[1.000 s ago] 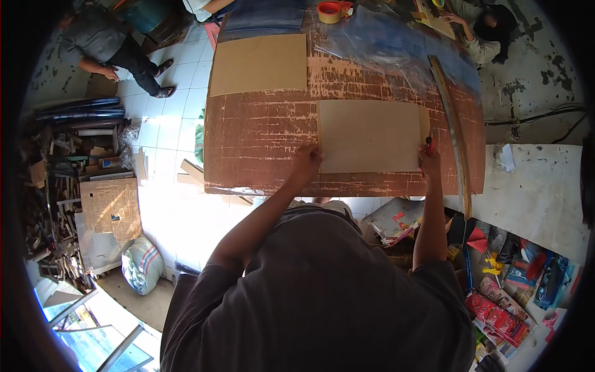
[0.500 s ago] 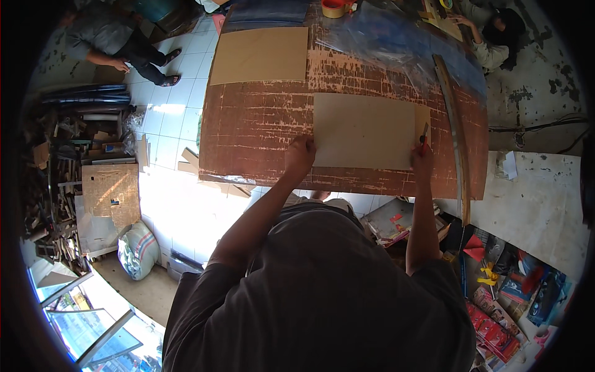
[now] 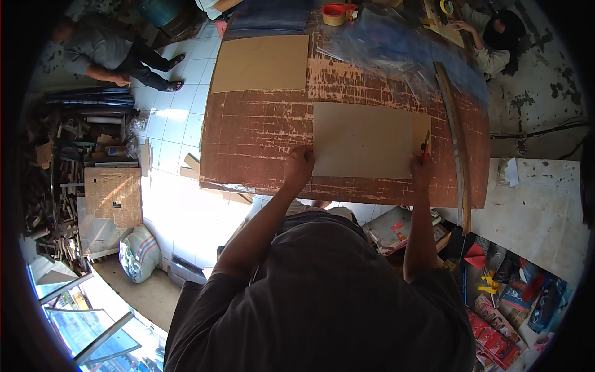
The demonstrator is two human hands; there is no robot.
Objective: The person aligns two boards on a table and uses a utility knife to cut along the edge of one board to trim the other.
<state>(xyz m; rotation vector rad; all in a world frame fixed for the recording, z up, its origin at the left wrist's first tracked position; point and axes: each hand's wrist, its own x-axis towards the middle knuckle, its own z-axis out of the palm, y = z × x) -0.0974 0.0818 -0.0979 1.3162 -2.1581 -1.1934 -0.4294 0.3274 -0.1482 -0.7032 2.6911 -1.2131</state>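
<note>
A grey-brown cardboard sheet (image 3: 362, 142) lies flat near the front edge of a scratched brown work table (image 3: 260, 136). Along its right side shows a strip of a tan sheet (image 3: 421, 127), apparently beneath it. My left hand (image 3: 300, 166) is closed at the grey-brown sheet's left edge, fingertips pinching it near the lower corner. At the lower right corner, my right hand (image 3: 422, 168) is closed around a red-handled cutter knife (image 3: 425, 149), its tip pointing away from me. The fingers of that hand also touch the sheet's edge.
A tan sheet (image 3: 260, 63) lies at the table's far left. Clear plastic sheeting (image 3: 384, 40) and a tape dispenser (image 3: 334, 13) are at the back. A long straight bar (image 3: 455, 142) lies on the right. One person (image 3: 102, 53) stands far left; another (image 3: 496, 40) works far right.
The whole view has shifted slightly, so the table sits lower in the picture. Both hands keep their places at the sheet's two sides, and the knife stays in my right hand.
</note>
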